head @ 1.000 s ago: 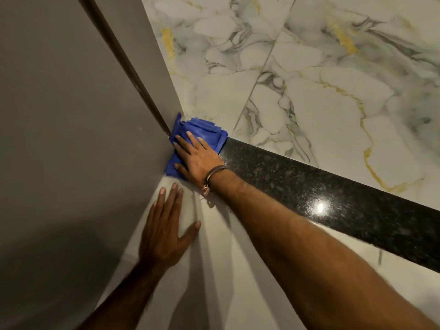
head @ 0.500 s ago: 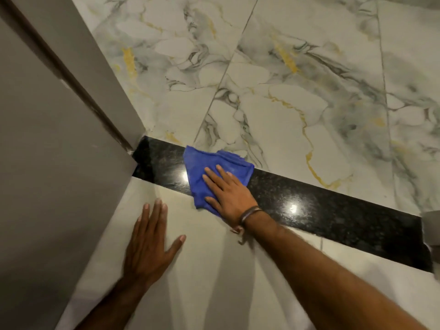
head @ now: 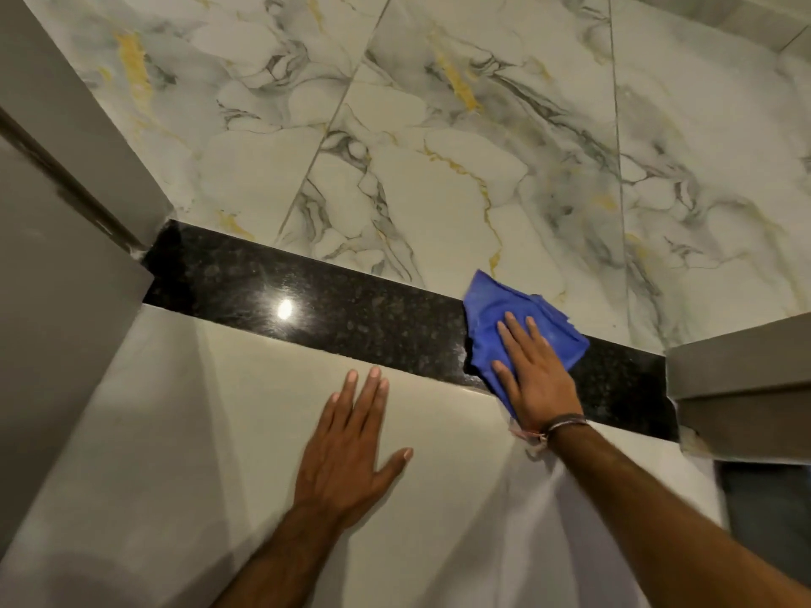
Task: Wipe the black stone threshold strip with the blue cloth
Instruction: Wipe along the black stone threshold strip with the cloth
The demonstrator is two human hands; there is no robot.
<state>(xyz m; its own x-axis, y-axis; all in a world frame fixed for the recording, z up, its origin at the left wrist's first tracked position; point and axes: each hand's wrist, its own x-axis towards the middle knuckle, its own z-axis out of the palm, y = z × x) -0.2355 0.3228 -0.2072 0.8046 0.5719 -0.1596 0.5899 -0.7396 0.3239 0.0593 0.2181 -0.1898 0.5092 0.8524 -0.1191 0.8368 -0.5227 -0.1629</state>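
Observation:
The black stone threshold strip [head: 333,313] runs across the floor from the left door frame to the right one, glossy with a light reflection on it. A crumpled blue cloth [head: 491,309] lies on its right part, spilling a little onto the marble tile beyond. My right hand [head: 533,379] presses flat on the cloth, fingers spread, a band on the wrist. My left hand [head: 351,449] rests flat on the plain pale tile just in front of the strip, fingers apart, holding nothing.
A grey door frame and wall [head: 66,265] stand at the strip's left end, another grey frame [head: 741,379] at its right end. White marble tiles with grey and gold veins [head: 439,147] lie beyond the strip, plain pale tile [head: 219,432] on the near side.
My right hand has slid the blue cloth along the strip from its left end by the door frame toward the right end. My left hand has shifted right on the near tile.

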